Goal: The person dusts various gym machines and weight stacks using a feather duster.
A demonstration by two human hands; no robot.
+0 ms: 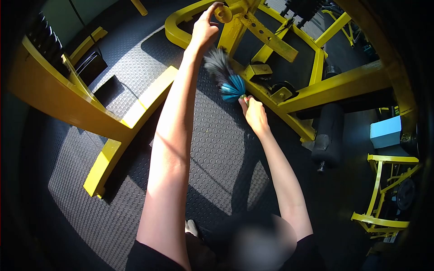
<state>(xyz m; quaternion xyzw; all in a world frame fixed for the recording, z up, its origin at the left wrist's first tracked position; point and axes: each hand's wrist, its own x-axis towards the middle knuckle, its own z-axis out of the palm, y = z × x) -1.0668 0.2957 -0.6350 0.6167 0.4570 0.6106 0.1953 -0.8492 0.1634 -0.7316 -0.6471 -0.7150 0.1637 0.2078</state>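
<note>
My left hand (205,30) reaches up to the yellow machine's round end piece (223,14), with its index finger bent over the top edge. The other fingers of that hand are mostly hidden. My right hand (256,114) is closed around the short green handle of a feather duster (224,74). Its fibres are blue near the handle and dark grey toward the tip. The duster points up and left, beside the yellow frame (232,36) and below my left hand.
Yellow steel gym frames stand around me, with a floor beam (149,106) on the left and a black padded roller (328,135) on the right. A light blue box (385,133) lies farther right. Dark studded rubber flooring (212,149) lies below.
</note>
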